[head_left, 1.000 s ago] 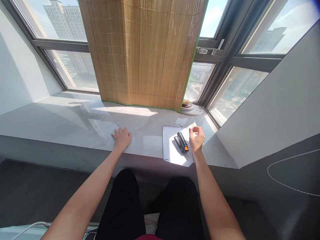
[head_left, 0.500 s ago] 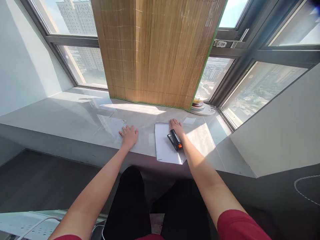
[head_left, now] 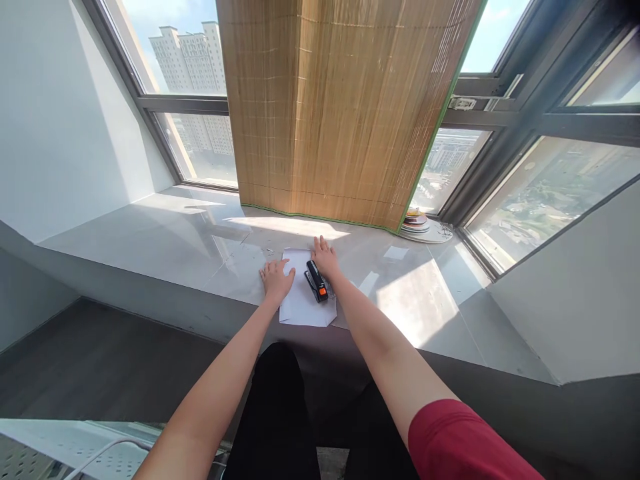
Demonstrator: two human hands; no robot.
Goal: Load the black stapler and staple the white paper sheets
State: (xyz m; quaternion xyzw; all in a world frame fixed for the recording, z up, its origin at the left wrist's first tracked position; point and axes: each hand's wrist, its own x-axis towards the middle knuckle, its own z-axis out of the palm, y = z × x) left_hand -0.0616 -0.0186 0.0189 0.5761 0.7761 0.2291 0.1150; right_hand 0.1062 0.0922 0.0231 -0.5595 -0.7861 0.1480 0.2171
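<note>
White paper point(head_left: 296, 308) lies at the front edge of the grey tiled sill, between my two hands. On top of it rests a black stapler point(head_left: 316, 281) with an orange end pointing toward me. My left hand point(head_left: 278, 279) lies at the paper's left edge, fingers spread, thumb over the sheet. Flat at the paper's upper right is my right hand point(head_left: 326, 259), its fingers stretched forward and the stapler just to its left. Neither hand grips the stapler. The paper's right edge is partly hidden by my right hand and wrist.
A bamboo blind point(head_left: 340, 120) hangs in front of the window behind the sill. Stacked plates point(head_left: 417, 223) stand in the back right corner. Small bits lie on the sill point(head_left: 200, 260) beyond my left hand. A white cable point(head_left: 107, 448) runs at the lower left.
The paper with the stapler on it has shifted left along the sill, together with my right hand. My left hand has come to the paper's left edge. The view has turned slightly left.
</note>
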